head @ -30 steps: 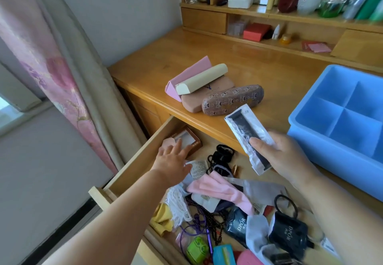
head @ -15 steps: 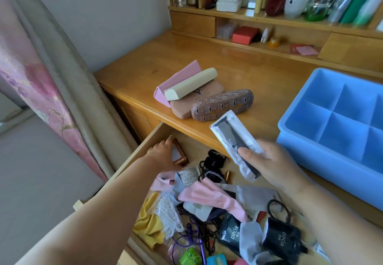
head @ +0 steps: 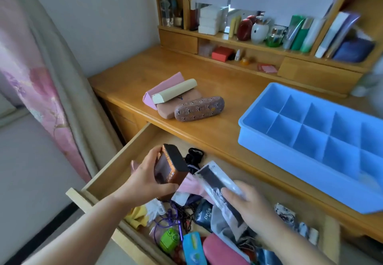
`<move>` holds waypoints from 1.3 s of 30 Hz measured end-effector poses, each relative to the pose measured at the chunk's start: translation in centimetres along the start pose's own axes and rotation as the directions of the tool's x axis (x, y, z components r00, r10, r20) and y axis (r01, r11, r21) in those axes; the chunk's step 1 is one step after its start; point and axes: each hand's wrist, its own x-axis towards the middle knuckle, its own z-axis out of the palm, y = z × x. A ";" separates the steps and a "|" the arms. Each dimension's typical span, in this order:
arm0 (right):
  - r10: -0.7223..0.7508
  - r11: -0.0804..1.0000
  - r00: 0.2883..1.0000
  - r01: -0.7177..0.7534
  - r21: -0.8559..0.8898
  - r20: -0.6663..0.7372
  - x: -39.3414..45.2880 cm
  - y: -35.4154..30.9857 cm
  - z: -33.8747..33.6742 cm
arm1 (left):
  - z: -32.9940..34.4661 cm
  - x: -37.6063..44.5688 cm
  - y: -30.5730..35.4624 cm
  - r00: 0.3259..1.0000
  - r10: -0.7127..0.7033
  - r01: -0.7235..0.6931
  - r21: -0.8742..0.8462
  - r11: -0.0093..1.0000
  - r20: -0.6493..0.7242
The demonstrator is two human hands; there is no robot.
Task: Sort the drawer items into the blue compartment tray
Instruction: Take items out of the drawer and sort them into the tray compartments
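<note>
We read "DPOR" on a dark pouch (head: 204, 215) lying in the open drawer (head: 116, 165), beneath our hands; the printing on the other things is too blurred to make out. Our left hand (head: 145, 178) grips a small brown box (head: 171, 166) with a black end, lifted above the drawer's left part, fingers curled round its sides. Our right hand (head: 251, 205) holds a clear packet (head: 219, 184) with a black strip inside, thumb pressed on top. The drawer holds a jumble: pink cloth, black hair ties (head: 193, 157), purple cord, a green toy (head: 170, 240), a pink case (head: 221, 251). The blue compartment tray (head: 257, 138) sits on the desk (head: 217, 138) at its right front edge (every compartment we can see is bare). Four glasses cases (head: 199, 109) are piled near the desk's left front edge.
</note>
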 end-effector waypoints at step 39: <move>-0.289 0.587 0.925 -0.034 -0.809 -0.248 0.1 0.9 -22.2 | 9.3 0.6 14.7 0.965 0.251 -0.206 -0.380 0.902 0.074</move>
